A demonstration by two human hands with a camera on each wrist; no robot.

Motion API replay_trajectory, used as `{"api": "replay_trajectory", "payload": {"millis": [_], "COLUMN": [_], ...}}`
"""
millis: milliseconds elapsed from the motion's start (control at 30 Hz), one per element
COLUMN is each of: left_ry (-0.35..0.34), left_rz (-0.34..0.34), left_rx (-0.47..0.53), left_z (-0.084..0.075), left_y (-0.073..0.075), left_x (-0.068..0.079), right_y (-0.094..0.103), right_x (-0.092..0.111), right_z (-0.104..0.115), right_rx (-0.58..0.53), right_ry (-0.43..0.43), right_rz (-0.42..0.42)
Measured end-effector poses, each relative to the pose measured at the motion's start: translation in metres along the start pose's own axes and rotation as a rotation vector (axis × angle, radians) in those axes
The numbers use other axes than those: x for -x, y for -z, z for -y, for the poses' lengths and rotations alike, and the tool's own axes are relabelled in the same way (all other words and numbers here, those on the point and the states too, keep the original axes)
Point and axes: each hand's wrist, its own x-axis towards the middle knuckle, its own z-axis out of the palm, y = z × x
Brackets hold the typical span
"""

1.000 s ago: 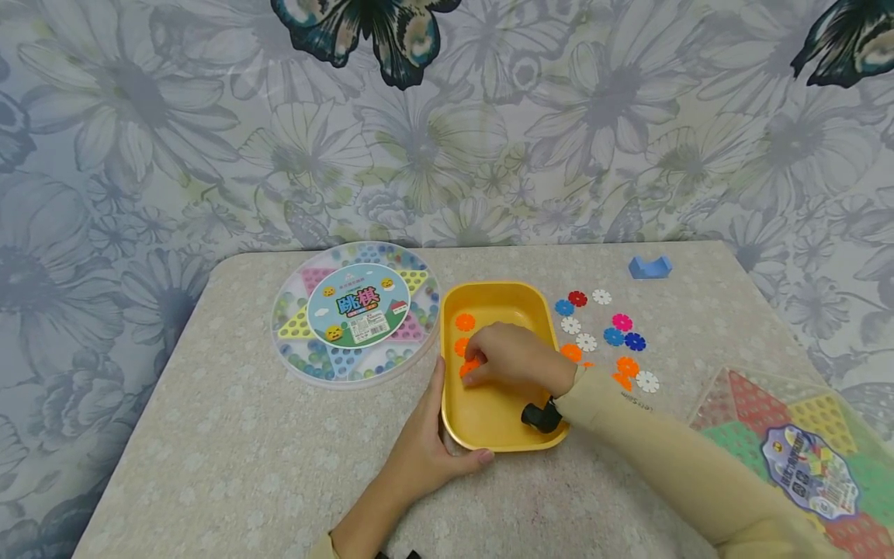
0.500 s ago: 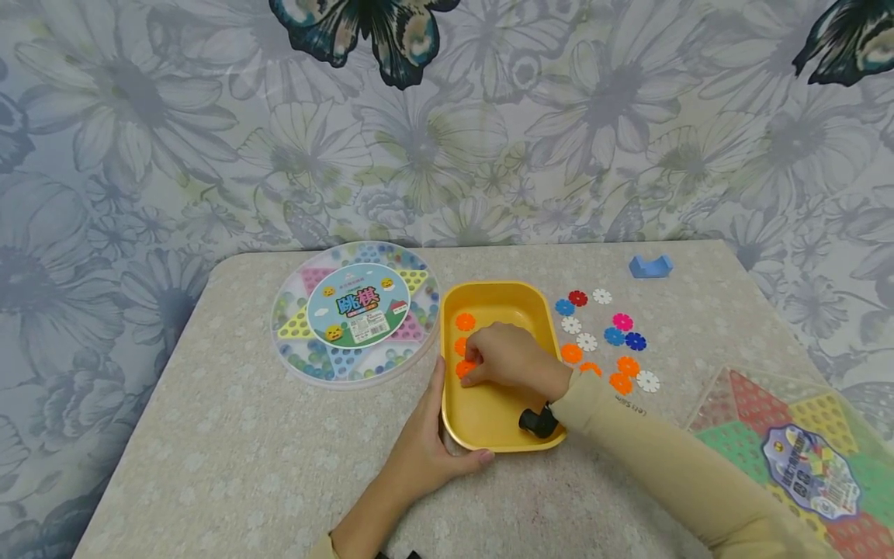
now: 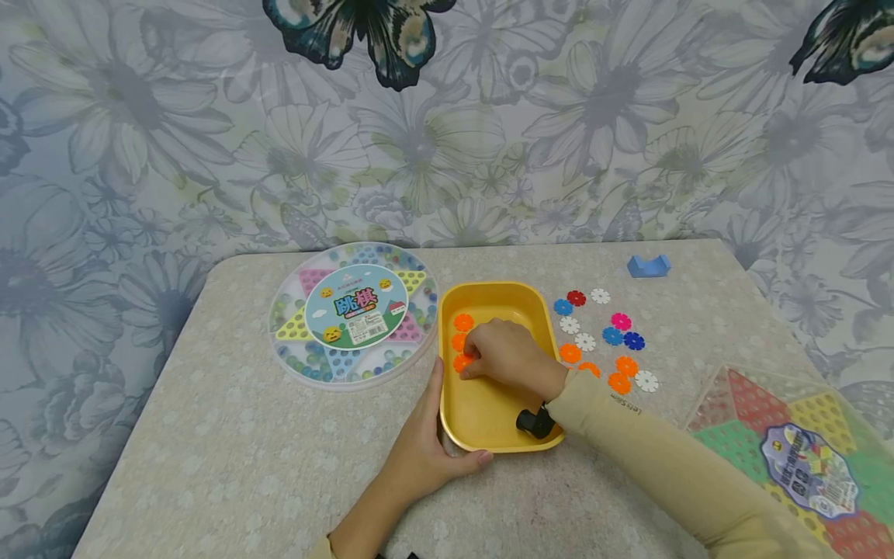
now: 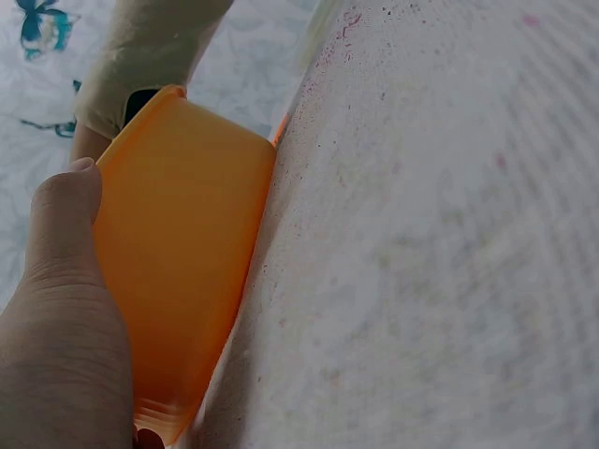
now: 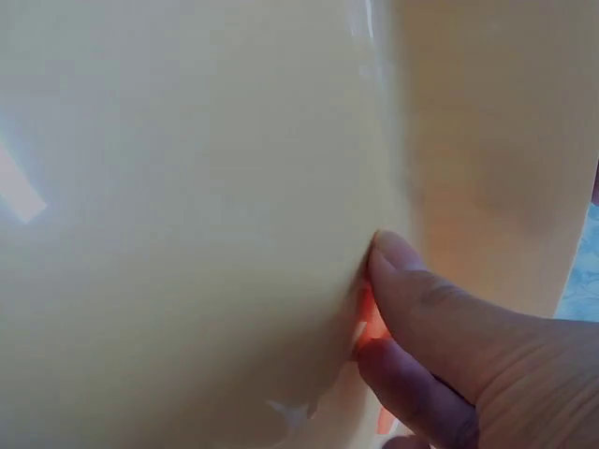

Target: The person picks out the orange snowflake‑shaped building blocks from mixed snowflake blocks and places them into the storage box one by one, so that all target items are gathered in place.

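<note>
My right hand (image 3: pixel 513 353) reaches into the yellow plastic tray (image 3: pixel 496 423). Its thumb and fingers pinch an orange notched plastic disc (image 3: pixel 462 362) against the tray's left side; in the right wrist view this orange disc (image 5: pixel 371 318) shows between thumb and finger, partly covered. Beyond it, two more orange discs (image 3: pixel 463 322) line up along the same side. My left hand (image 3: pixel 426 450) holds the near left corner of the tray, fingers along its left wall and thumb on the near side. The left wrist view shows the thumb (image 4: pixel 67 224) at the rim of the upright tray.
Loose notched discs in white (image 3: pixel 585 341), blue, red, pink and orange lie right of the tray. A round Chinese checkers set (image 3: pixel 356 314) stands left, close to it. A blue plastic stand (image 3: pixel 649 266) sits at the back right, a clear game box (image 3: pixel 803 458) at the front right.
The orange disc under my right fingertips has shifted slightly left and away from me, into line with the others. My right forearm has moved slightly, uncovering more of a loose orange disc. My left hand stays put.
</note>
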Motion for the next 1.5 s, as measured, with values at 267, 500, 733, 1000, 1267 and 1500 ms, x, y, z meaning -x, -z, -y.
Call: {"api": "replay_trajectory", "payload": {"millis": [267,500,733,1000,1267,1500], "left_ry": [0.001,0.012,-0.004,-0.015,-0.016,-0.016], "left_rz": [0.015,0.011,0.005,0.001,-0.003,0.005], "left_rx": [-0.004,0.010,0.023,0.038,0.039,0.038], "left_z": [0.003,0.005,0.006,0.005,0.005,0.005], "left_y": [-0.001,-0.002,-0.003,-0.002,-0.001,0.000], "left_x": [0.000,0.001,0.000,0.000,0.000,-0.001], "right_y": [0.011,0.045,0.070,0.063,0.034,0.018], "right_x": [0.005,0.022,0.053,0.080,0.088,0.088], "right_z": [-0.003,-0.006,-0.027,-0.068,-0.104,-0.119], "right_rx": [-0.039,-0.110,-0.150,-0.148,-0.112,-0.108], "right_ry": [0.007,-0.056,-0.071,-0.194,-0.244,-0.232], "right_rz": [-0.036,-0.080,-0.249,-0.239,-0.102,-0.050]}}
